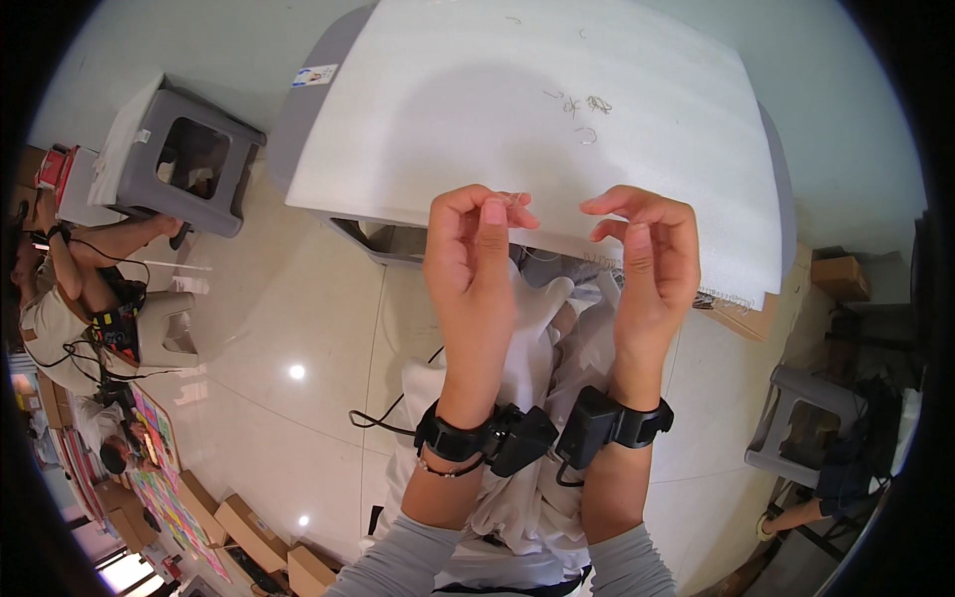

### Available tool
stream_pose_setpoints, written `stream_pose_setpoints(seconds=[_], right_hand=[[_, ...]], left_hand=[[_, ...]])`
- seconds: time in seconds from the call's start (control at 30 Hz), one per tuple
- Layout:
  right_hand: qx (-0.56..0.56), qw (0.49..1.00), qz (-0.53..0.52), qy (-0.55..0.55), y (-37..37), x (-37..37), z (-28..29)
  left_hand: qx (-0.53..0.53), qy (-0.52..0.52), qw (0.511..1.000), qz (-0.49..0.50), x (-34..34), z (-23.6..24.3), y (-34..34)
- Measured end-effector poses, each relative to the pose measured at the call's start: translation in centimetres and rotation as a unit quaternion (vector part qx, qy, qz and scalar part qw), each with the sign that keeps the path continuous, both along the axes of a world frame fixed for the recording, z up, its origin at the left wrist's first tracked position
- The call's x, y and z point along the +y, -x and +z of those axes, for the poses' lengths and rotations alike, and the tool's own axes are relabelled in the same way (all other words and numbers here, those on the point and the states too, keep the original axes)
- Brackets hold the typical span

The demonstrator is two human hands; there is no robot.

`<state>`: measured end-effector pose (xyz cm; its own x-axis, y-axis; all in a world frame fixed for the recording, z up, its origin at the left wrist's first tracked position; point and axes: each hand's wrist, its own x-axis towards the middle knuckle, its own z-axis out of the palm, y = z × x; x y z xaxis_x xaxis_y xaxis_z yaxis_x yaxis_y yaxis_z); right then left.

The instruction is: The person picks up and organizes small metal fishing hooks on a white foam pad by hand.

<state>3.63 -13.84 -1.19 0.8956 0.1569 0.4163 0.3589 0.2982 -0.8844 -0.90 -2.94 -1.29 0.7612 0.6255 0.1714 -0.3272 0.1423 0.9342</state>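
Note:
Above the near edge of a table covered with a white foam sheet (696, 149), my left hand (473, 239) is closed, thumb against the curled fingers. Something very thin and pale shows at its fingertips, too fine to make out. My right hand (657, 249) is raised beside it with fingers bent and the thumb apart; nothing visible is in it. Farther back on the sheet lie a small tangle of thin dark strands (599, 103) and a loose curved strand (586, 135). A row of fine strands (602, 265) lines the sheet's near edge, partly behind my right hand.
Black devices are strapped to both wrists, with a cable (383, 422) trailing from the left. A grey stool (224, 139) stands at the left, near a seated person (70, 328). Cardboard boxes (254, 532) lie lower left. Another grey stool (796, 423) is at the right.

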Motion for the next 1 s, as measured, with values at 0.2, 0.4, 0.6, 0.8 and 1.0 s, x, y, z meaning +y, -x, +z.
stream_pose_setpoints(seconds=[0.2, 0.4, 0.6, 0.8, 1.0], right_hand=[[-0.001, 0.995, 0.099, -0.007, 0.2, 0.5, -0.1], [-0.020, 0.991, 0.123, -0.040, 0.2, 0.9, -0.1], [-0.015, 0.988, 0.143, -0.060, 0.4, 0.7, 0.1], [-0.015, 0.989, 0.108, -0.102, 0.4, 0.5, 0.3], [0.030, 0.988, 0.083, -0.124, 0.0, -0.6, 0.2]], left_hand=[[-0.011, 0.013, 0.999, -0.028, 0.1, 0.4, 0.2], [-0.009, 0.019, 1.000, -0.015, 0.2, 0.7, 0.2], [0.017, 0.032, 0.999, -0.027, 0.0, 0.4, 0.2], [0.060, -0.064, 0.996, -0.020, -0.3, 0.0, -0.3], [0.092, -0.045, 0.995, 0.018, 0.3, 0.2, 0.3]])
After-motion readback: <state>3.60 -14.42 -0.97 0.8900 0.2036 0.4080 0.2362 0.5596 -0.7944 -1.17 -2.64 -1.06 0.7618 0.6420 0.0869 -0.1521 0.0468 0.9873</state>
